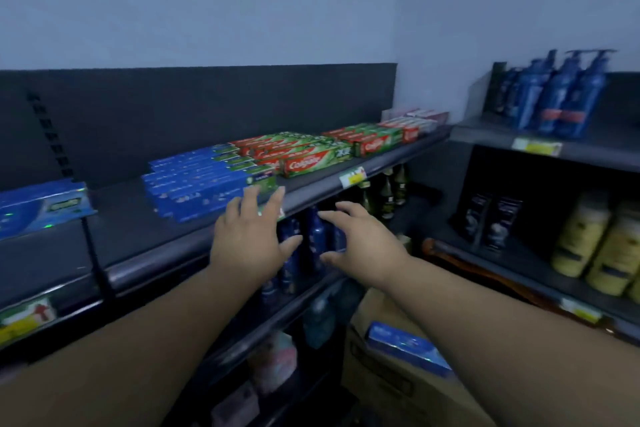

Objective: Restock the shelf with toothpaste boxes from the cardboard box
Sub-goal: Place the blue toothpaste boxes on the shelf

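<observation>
Blue toothpaste boxes [204,184] lie flat, lengthwise along shelf [131,222].

Blue pump bottles [561,97] stand in a row on the top level of the right-hand rack [485,135], above a yellowish price tag [536,146]. One level down stand dark cartons [491,222] and, just beside them, pale yellow bottles [595,239]. Dark green bottles [388,194] (blurred, labels unreadable) stand near blue bottles [314,239]. Lower down lie pink packs [277,360]. The wall [207,3] is pale.
</observation>
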`<move>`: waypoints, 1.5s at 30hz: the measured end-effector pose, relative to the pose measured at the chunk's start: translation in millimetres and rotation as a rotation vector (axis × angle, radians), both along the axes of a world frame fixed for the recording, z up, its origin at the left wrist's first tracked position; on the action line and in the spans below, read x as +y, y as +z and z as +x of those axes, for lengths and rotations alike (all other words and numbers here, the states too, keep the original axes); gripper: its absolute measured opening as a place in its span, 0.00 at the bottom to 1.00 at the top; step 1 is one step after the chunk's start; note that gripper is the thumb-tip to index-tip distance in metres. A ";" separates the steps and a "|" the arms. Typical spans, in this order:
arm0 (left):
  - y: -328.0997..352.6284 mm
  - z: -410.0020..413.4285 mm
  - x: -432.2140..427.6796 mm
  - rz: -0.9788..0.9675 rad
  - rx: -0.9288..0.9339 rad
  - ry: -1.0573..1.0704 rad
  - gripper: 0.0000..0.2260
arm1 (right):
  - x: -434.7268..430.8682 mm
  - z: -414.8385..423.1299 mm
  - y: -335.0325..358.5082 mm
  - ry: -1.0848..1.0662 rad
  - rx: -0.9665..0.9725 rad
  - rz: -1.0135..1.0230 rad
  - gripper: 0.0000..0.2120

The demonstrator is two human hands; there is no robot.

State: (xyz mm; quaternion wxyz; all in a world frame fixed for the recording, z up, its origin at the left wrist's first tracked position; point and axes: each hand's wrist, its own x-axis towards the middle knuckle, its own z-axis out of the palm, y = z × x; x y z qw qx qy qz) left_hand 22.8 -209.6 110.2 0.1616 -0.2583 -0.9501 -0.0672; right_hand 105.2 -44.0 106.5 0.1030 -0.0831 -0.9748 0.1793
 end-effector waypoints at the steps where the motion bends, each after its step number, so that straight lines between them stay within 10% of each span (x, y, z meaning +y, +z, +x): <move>1: -7.1 13.4 23.0 -0.002 -0.020 -0.043 0.37 | 20.7 17.2 -7.0 -0.035 -0.010 0.005 0.34; 16: -154.5 107.6 188.3 -0.119 -0.412 -0.292 0.36 | 183.7 183.6 -136.1 -0.379 -0.282 -0.134 0.35; 45: -284.0 48.7 300.9 -0.577 -0.557 -0.611 0.39 | 225.1 137.7 -280.3 -0.546 -0.688 -0.271 0.50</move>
